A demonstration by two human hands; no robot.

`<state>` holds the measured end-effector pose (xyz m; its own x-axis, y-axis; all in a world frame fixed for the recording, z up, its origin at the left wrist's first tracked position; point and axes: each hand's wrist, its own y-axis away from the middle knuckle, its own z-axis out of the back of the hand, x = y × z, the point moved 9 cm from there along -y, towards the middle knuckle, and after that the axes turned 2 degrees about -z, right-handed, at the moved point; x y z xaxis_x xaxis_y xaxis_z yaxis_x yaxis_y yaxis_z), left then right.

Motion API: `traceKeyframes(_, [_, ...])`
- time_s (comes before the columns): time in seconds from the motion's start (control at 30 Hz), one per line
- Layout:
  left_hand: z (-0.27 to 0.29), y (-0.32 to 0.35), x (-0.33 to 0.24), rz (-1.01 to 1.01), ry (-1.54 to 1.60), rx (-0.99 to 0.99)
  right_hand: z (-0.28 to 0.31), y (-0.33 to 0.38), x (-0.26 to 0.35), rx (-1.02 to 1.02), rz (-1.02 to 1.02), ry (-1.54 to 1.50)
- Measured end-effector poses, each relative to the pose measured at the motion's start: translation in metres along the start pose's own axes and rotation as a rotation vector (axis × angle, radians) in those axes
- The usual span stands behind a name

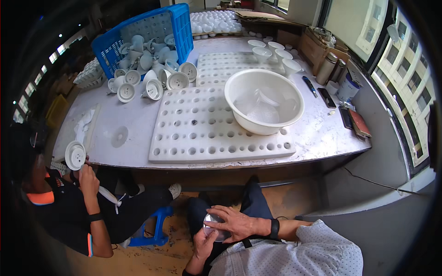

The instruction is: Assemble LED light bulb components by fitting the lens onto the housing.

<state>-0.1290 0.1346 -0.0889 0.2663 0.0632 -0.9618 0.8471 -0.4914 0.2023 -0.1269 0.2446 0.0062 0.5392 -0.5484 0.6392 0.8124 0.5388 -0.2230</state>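
Note:
In my lap, below the table's front edge, both my hands are closed round a shiny silver cup-shaped part (pixel 212 219). My left hand (pixel 203 244) grips it from the lower left, thumb against its side. Across its top lies my right hand (pixel 239 224), fingers bent over it and hiding much of the part. Beyond my hands, on the table, a large white basin (pixel 264 101) holds a little of something clear or whitish that I cannot make out. It stands on a white foam board with rows of round holes (pixel 184 146).
A co-worker's hand (pixel 88 184) at left holds a white lamp housing (pixel 75 155). A tipped blue crate (pixel 188 32) spills similar housings (pixel 126 93). Several white cups (pixel 262 54) stand on a second holed board (pixel 216 60). Thermos (pixel 326 69), phone (pixel 327 98) and knife (pixel 310 86) lie right.

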Motion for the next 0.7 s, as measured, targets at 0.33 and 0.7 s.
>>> traceKeyframes(0.33, [-0.004,0.004,-0.008,0.036,0.268,-0.076,0.020,0.016,-0.022,-0.043,-0.132,0.062])
traceKeyframes(0.7, [-0.012,0.003,-0.016,0.048,0.138,-0.048,0.111,0.005,-0.062,-0.478,-0.026,-1.839])
